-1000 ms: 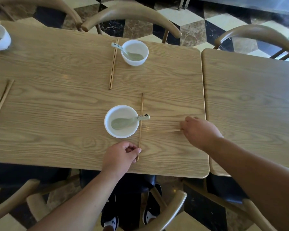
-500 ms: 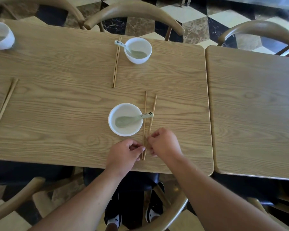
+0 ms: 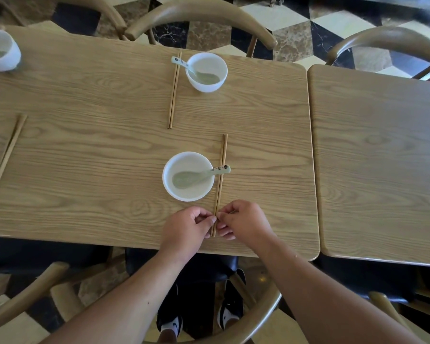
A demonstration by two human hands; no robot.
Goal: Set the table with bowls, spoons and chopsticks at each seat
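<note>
A white bowl (image 3: 188, 192) stands near the table's front edge with a pale green spoon (image 3: 199, 176) in it, its handle lying across a pair of wooden chopsticks (image 3: 221, 170) just right of the bowl. My left hand (image 3: 186, 230) and my right hand (image 3: 243, 223) pinch the near ends of these chopsticks from either side, holding them side by side. At the far seat stands a second bowl (image 3: 206, 72) with a spoon (image 3: 184, 64) and chopsticks (image 3: 174, 90) to its left.
A third white bowl (image 3: 0, 53) sits at the far left, and another chopstick pair (image 3: 6, 157) lies at the left edge. A second wooden table (image 3: 382, 157) adjoins on the right. Curved wooden chairs (image 3: 201, 13) ring the tables.
My right hand brought a chopstick from the right over to the one beside the bowl. The two sticks, first splayed, now lie together with both hands on their near ends.
</note>
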